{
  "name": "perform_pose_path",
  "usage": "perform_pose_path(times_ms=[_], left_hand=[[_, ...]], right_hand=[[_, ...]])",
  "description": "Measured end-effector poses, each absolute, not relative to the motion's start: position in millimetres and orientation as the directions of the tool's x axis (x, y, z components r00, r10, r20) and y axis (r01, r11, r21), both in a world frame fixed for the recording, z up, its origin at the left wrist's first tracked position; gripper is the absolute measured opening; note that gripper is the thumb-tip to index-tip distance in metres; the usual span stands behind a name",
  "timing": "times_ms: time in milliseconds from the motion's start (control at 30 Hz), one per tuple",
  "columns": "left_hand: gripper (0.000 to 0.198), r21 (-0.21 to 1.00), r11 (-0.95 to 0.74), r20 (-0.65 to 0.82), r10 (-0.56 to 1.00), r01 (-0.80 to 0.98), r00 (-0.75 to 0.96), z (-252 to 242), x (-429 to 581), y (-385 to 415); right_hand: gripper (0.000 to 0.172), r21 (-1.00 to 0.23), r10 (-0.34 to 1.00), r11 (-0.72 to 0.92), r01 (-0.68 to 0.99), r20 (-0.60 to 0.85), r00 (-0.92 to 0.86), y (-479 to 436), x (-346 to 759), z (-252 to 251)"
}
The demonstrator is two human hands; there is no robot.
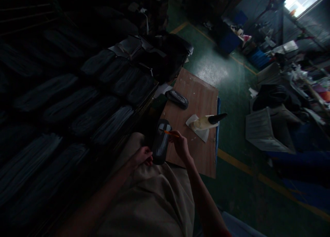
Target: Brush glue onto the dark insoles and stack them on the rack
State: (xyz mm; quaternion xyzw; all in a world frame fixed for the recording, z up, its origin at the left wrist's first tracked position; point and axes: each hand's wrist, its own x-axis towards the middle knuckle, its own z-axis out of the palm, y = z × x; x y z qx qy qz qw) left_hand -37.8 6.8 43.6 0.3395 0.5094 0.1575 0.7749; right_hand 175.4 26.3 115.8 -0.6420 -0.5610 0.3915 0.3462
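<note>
In my right hand [179,143] is a brush [170,133] with an orange handle, its tip touching the upper part of a dark oblong sole-shaped piece [162,146]. Pale streaks run along that piece, which lies at the near left edge of a wooden board [197,89]. My left hand [144,155] is beside the piece's lower left edge, fingers curled in; whether they grip it is too dark to tell. A second dark oblong piece [177,99] with a pale smear lies farther up the board. To the right, a cream-coloured bottle [205,123] with a long black tip is over white paper [203,134].
Many dark oblong pieces with pale streaks [85,104] lie in rows on my left. My lap [154,192] is just below the board. Right of the green floor [232,127] stands a white crate [268,130], with cluttered shelves and blue bins [228,39] beyond.
</note>
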Motion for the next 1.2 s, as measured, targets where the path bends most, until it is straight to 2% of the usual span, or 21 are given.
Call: perform_pose_path(times_ms=[133,367,500,633,733,900,1033,1200], left_hand=[[0.027,0.693,0.714,-0.677,0.595,0.102,0.433,41,-39,6],[0.022,0.705,0.705,-0.656,0.603,0.081,0.454,39,-41,5],[0.026,0.71,0.694,-0.66,0.598,0.118,0.455,37,-42,5],[0.027,0.725,0.676,-0.646,0.604,0.129,0.466,35,-42,4],[0.025,0.73,0.674,-0.637,0.608,0.117,0.474,34,-42,4],[0.025,0.729,0.673,-0.64,0.607,0.124,0.471,35,-40,5],[0.026,0.712,0.689,-0.663,0.597,0.135,0.453,39,-38,6],[0.029,0.705,0.699,-0.664,0.59,0.121,0.459,36,-38,6]], right_hand=[[0.025,-0.853,0.988,-0.151,0.499,-0.149,0.044,15,168,111],[0.026,-0.852,0.961,-0.206,0.481,-0.27,-0.067,-43,164,119],[0.028,-0.888,0.947,-0.275,0.368,-0.317,-0.058,-62,169,119],[0.037,-0.918,0.938,-0.335,0.212,-0.345,-0.014,-58,179,113],[0.036,-0.924,0.955,-0.296,0.241,-0.282,0.092,-39,188,108],[0.027,-0.888,0.976,-0.154,0.433,-0.068,0.209,-1,193,105],[0.028,-0.838,0.982,-0.098,0.536,0.006,0.189,22,189,102],[0.028,-0.803,0.992,-0.078,0.591,-0.003,0.127,33,184,94]])
